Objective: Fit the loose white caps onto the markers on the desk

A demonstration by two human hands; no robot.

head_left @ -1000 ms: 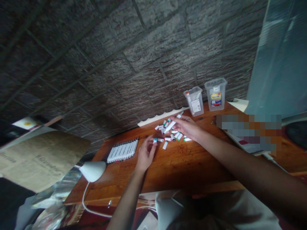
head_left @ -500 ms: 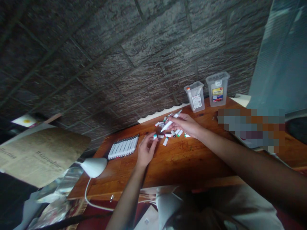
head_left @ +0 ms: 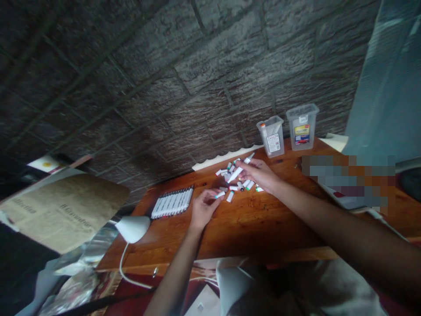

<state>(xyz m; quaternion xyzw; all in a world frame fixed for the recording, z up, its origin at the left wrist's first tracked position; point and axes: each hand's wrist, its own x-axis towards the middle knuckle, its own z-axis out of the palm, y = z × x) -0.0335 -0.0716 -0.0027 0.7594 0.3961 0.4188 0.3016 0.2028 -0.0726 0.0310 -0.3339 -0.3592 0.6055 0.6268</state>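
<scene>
Dark print ran across the brown paper bag (head_left: 70, 206), one word starting with H, the rest blurred. Lettering on two clear plastic tubs (head_left: 301, 129) and the row of white markers (head_left: 173, 202) was too small to read.

L hand (head_left: 204, 210) – holds teal-band cap (head_left: 219, 195) | R hand (head_left: 262, 176) – holds wht marker (head_left: 234, 175) | loose caps (head_left: 230, 196) nr both

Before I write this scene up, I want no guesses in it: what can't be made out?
All in the head view:
Marker: mid-barrel, hidden by the right hand.
Caps: full count; the right hand and marker overlap them.
Marker row: print, too small.
Tub labels: fine text, too small and blurred.
Pixelated patch: what lies beneath, masked.
Dark thing: right side, cut off by the picture's edge.
</scene>
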